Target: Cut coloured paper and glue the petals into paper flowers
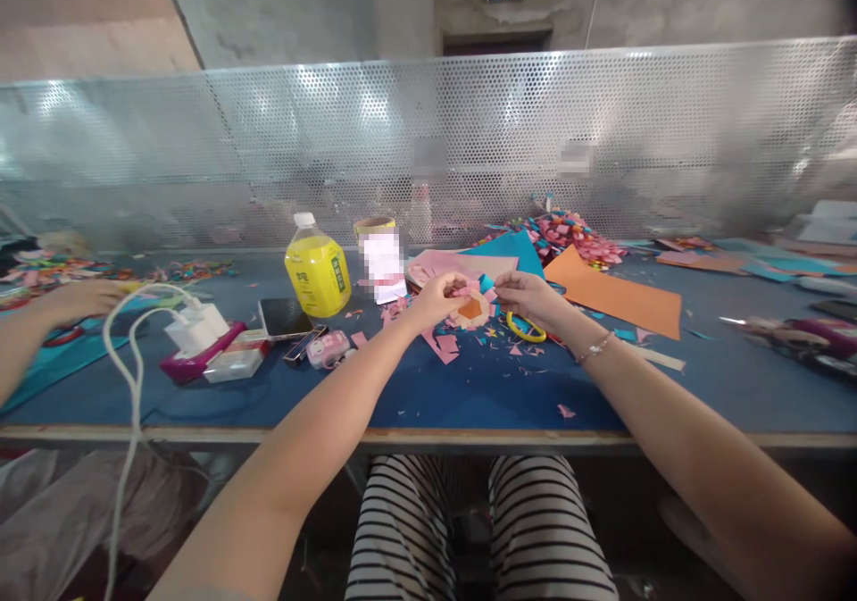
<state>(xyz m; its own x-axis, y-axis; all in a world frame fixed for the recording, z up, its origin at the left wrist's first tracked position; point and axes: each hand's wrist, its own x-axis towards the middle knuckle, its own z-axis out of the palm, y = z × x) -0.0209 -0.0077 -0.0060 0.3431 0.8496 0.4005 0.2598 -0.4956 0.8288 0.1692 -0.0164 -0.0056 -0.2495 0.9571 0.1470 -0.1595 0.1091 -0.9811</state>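
Over the blue table, my left hand [440,299] is closed in a pinch, with a small pink paper piece [463,291] at its fingertips. My right hand [528,297] pinches a small folded blue paper piece [486,282], close to the left fingertips. Just below both hands lies a pale round ring [474,315] with an orange middle, partly covered by pink paper. Scissors with a yellow handle [526,329] rest beside my right hand, their blades hidden. Pink and blue paper scraps [445,346] are strewn around.
An orange sheet [616,296] and a blue sheet [505,248] lie behind, near a heap of coloured paper pieces [579,237]. Left stand a yellow bottle [318,271], a phone [285,317] and a power strip [178,366] with white cables. A co-worker's hand [94,302] is far left.
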